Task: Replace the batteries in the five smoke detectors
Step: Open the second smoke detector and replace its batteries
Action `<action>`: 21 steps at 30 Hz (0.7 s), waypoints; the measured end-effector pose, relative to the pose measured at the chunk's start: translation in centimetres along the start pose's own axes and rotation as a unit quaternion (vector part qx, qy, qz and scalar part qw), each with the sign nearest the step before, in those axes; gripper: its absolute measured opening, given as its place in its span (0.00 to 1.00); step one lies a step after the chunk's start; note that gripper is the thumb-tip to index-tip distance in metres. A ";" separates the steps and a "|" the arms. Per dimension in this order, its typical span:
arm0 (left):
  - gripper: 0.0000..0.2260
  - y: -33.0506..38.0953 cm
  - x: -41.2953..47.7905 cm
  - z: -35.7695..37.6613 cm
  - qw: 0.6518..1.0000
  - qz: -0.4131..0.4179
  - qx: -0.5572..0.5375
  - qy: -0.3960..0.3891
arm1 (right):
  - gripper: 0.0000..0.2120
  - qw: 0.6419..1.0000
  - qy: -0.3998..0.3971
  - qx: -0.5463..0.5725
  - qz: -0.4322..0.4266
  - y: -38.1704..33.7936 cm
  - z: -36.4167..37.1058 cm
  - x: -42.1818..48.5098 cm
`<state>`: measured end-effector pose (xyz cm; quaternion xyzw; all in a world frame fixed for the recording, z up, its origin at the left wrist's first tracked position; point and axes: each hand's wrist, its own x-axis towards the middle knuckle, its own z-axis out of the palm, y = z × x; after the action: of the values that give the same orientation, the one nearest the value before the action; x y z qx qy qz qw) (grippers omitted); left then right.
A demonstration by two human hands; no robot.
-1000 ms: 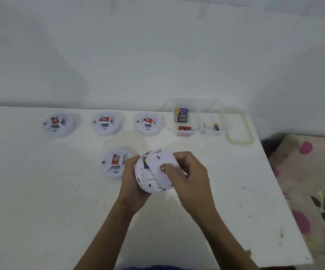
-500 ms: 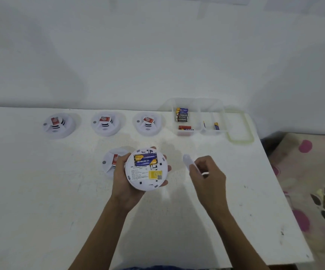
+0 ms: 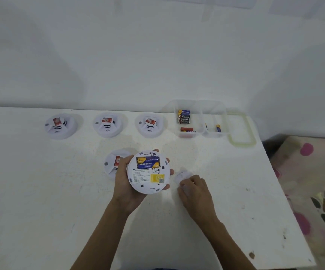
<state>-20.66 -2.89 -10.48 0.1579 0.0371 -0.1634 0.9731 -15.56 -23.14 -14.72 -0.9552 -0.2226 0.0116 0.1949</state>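
Head view: right hand (image 3: pixel 194 189) curls round the loose cover (image 3: pixel 182 176) on the table (image 3: pixel 60 211), left hand (image 3: pixel 125 184) grips the upturned smoke detector (image 3: pixel 149 178), so prying out its exposed batteries (image 3: pixel 148 162) likely comes next, then fresh cells (image 3: pixel 184 117) from the far tray (image 3: pixel 224 114).

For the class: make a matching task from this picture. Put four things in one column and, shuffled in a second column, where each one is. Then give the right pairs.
Things
1. upturned smoke detector
2. battery cover
3. red battery
4. green-rimmed lid

Places
A. in the clear tray
B. held by the right hand
C. held in the left hand, batteries showing
D. flat on the table, right of the tray

Pairs: 1-C, 2-B, 3-A, 4-D
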 end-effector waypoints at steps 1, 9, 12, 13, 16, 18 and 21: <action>0.28 -0.1 -0.1 0.0 1.000 -0.003 0.003 0.012 | 0.07 1.000 -0.006 0.021 0.008 0.2 0.0 0.1; 0.29 0.3 -0.1 0.3 0.999 0.030 0.014 0.043 | 0.03 0.974 0.118 0.191 0.023 -4.8 -7.3 1.0; 0.27 0.1 -0.3 2.1 0.984 0.102 0.095 0.107 | 0.01 0.965 0.096 0.242 0.022 -7.5 -9.6 0.9; 0.23 0.0 -0.4 2.7 0.978 0.127 0.117 0.116 | 0.02 0.963 0.081 0.257 0.022 -8.2 -10.0 0.9; 0.21 -0.2 -0.7 3.7 0.959 0.173 0.162 0.156 | 0.05 0.961 0.047 0.273 0.022 -9.8 -10.2 0.8; 0.22 -0.3 -0.7 3.9 0.955 0.182 0.178 0.151 | 0.07 0.964 0.030 0.262 0.026 -10.3 -9.9 1.0; 0.18 -0.3 -0.6 4.3 0.957 0.176 0.175 0.147 | 0.11 0.970 0.014 0.239 0.047 -10.7 -9.4 1.3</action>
<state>-21.18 -4.33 -6.45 0.3517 0.1221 0.0318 0.9276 -17.88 -17.21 -1.86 -0.8904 -0.1655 0.0605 0.4197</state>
